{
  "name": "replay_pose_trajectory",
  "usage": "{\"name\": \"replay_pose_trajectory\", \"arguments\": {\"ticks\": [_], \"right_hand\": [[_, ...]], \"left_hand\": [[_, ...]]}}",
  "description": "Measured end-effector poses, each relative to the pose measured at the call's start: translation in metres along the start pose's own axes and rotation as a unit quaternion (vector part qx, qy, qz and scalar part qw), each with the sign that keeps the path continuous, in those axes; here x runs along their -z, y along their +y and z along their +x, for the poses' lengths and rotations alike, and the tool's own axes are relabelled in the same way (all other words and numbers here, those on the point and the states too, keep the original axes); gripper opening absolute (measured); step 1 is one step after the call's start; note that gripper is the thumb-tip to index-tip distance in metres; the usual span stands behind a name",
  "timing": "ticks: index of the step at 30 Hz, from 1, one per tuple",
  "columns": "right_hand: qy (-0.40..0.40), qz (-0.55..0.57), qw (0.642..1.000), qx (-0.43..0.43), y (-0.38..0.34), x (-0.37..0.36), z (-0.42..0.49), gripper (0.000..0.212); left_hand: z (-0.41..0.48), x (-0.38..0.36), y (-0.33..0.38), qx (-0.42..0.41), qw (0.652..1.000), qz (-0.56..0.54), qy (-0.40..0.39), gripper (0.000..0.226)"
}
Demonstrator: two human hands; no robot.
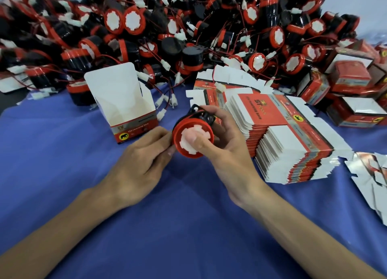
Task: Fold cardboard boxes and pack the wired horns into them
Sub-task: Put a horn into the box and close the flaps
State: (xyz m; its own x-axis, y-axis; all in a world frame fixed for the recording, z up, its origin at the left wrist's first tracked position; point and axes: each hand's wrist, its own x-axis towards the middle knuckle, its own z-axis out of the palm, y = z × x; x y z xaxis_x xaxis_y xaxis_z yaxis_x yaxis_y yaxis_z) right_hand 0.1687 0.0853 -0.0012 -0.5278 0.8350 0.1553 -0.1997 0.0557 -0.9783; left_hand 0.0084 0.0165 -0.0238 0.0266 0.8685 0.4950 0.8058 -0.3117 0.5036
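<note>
The horn (pixel 185 141) sits at the centre of the frame, lifted just off the blue surface (pixel 188 216) and held by both hands. The right hand (pixel 228 144) has its fingers (pixel 211 111) curled over the black body and its thumb pressed on the white face. The left hand (pixel 142 159) pinches the left edge of the red rim with narrow fingertips. The open box (pixel 129 111) stands just left of the horn, upright, with its tall flap raised and its mouth facing up.

The main risk is probably the wire. The held horn's lead cannot be seen, so it may be trailing behind. If so, it could catch on the loose connectors (pixel 167 98) lying between the box and the pile of horns (pixel 188 27) across the top of the frame, and drag them along.

The box is light and nothing steadies it. A horn pushed in at an angle could tip it or slide it away, or the red rim could catch a side flap and crease it.

The stack of flat boxes (pixel 282 142) lies right beside the right hand's knuckles, already fanned out. A careless swing could knock it further apart.

A wire left hanging over the edge would likely keep the flap from tucking shut.
</note>
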Motion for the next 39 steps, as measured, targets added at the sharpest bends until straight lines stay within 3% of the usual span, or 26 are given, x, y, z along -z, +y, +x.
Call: {"name": "replay_pose_trajectory", "arguments": {"ticks": [5,10,13,16,19,21,24,30,35,38,39], "right_hand": [[-0.002,0.045,0.998,-0.043,0.004,0.003,-0.001,0.046],[0.02,-0.059,0.998,0.005,0.0,0.003,-0.001,0.041],[0.019,-0.085,0.996,0.029,0.002,0.0,-0.001,0.044],[0.039,-0.077,0.996,0.031,0.006,-0.001,-0.001,0.039],[0.063,-0.069,0.996,0.001,0.01,0.001,0.0,0.041],[0.063,-0.038,0.997,-0.012,0.011,0.001,0.0,0.042],[0.03,0.004,0.999,0.019,0.012,0.001,-0.002,0.046],[0.065,-0.173,0.982,0.026,0.015,0.003,0.004,0.015],[0.031,-0.379,0.924,0.036,0.019,0.004,0.002,0.04],[0.008,-0.403,0.912,0.081,0.018,0.001,0.002,0.023],[-0.008,-0.417,0.903,0.107,0.016,0.002,0.003,0.031]], "left_hand": [[0.006,0.0,0.001,0.003,0.997,0.052,0.056,0.029],[0.003,0.003,0.002,0.016,0.999,-0.005,0.04,0.018],[0.003,0.005,0.002,0.066,0.995,-0.017,0.078,0.03],[0.003,0.006,0.005,0.115,0.988,-0.064,0.085,0.042],[0.004,0.006,0.008,0.151,0.978,-0.118,0.079,0.036],[0.006,0.007,0.009,0.196,0.954,-0.212,0.081,0.028],[0.007,0.007,0.011,0.239,0.914,-0.321,0.069,0.045],[0.006,0.002,0.01,0.247,0.914,-0.317,0.049,0.043],[0.01,0.012,0.003,0.275,0.913,-0.302,0.019,0.015],[0.012,0.014,-0.001,0.288,0.911,-0.294,-0.014,0.011],[0.011,0.014,-0.001,0.29,0.914,-0.282,-0.018,0.014]]}}
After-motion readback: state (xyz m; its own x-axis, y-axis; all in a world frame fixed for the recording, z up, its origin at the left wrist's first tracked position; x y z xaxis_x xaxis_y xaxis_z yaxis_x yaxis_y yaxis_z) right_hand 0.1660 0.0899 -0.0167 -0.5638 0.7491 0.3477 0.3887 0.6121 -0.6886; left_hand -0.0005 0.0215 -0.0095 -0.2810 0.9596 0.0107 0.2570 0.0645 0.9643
